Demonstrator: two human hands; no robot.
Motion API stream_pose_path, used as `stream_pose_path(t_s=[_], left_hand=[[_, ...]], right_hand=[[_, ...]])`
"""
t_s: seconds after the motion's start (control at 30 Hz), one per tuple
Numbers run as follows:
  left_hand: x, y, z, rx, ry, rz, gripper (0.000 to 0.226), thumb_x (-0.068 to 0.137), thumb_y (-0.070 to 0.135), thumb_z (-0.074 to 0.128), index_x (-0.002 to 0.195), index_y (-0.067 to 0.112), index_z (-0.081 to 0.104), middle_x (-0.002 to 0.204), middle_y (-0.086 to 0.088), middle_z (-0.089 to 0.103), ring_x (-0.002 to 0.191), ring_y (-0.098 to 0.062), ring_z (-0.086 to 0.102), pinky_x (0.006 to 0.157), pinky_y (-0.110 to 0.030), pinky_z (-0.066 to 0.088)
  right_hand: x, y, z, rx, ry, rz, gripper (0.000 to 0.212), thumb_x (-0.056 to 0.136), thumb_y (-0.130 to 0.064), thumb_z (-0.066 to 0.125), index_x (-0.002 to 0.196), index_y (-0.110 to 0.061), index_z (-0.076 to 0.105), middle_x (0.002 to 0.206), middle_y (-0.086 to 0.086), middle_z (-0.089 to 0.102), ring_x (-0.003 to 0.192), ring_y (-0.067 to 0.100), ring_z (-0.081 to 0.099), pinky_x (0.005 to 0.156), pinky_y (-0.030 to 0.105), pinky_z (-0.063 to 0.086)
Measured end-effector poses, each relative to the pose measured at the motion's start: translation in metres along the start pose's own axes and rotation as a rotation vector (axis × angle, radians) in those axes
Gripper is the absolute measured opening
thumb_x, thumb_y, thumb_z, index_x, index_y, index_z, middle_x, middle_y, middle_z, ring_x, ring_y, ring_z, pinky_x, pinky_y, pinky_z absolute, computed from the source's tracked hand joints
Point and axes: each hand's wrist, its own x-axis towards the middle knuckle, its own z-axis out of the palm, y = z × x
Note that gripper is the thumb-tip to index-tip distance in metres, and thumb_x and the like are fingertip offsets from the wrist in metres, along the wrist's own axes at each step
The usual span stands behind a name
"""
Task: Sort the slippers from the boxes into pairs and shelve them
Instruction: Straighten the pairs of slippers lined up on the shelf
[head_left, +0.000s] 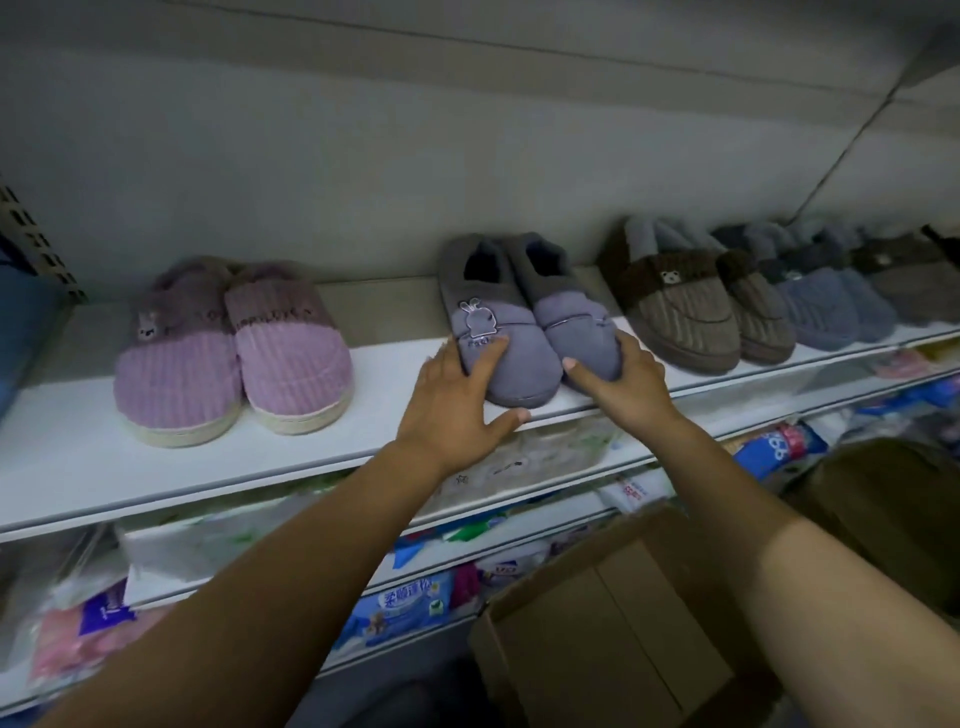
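Seen only as two forearms ending in a left hand and a right hand. Bare from fingertips back to the view's lower edge, smooth and slender. Short, rounded nails on both thumbs.

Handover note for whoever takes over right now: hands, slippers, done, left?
Left hand: fingers flat on the left grey slipper's toe.
Right hand grips the right grey slipper's toe.
Both slippers stand side by side on the shelf, between the lilac pair and the brown pair.
Done: this pair and others shelved.
Left: let go, check the cardboard box; contents not visible.
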Motion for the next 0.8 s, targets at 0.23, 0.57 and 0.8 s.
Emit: stream_pose_path(t_s=[0.23,0.57,0.8], left_hand=[[-0.033,-0.015,-0.004,0.026,0.106,-0.029,0.081,0.092,0.069,0.041,0.159,0.03,0.019,0.159,-0.024,0.032,0.144,-0.04,0.035,0.116,-0.05,0.036],[-0.045,-0.04,-0.024,-0.09,0.057,-0.08,0.081,0.097,0.053,0.054,0.158,0.031,0.006,0.163,-0.026,0.012,0.15,-0.043,0.018,0.121,-0.054,0.026],[-0.053,-0.028,-0.031,-0.134,0.038,-0.116,0.083,0.097,0.05,0.058,0.16,0.035,0.007,0.166,-0.019,-0.021,0.154,-0.043,-0.005,0.124,-0.053,0.014]], right_hand=[[-0.024,-0.012,0.022,0.035,0.012,-0.099,0.086,0.07,-0.08,0.061,0.14,-0.034,0.045,0.137,0.001,0.053,0.125,0.027,0.047,0.106,0.048,0.044],[-0.049,-0.05,0.056,0.035,0.062,-0.097,0.088,0.08,-0.072,0.061,0.152,-0.031,0.032,0.149,0.006,0.042,0.137,0.027,0.034,0.115,0.044,0.034],[-0.074,-0.036,0.04,0.059,0.067,-0.152,0.086,0.089,-0.064,0.057,0.157,-0.021,0.026,0.16,0.007,0.032,0.146,0.028,0.027,0.119,0.047,0.031]])
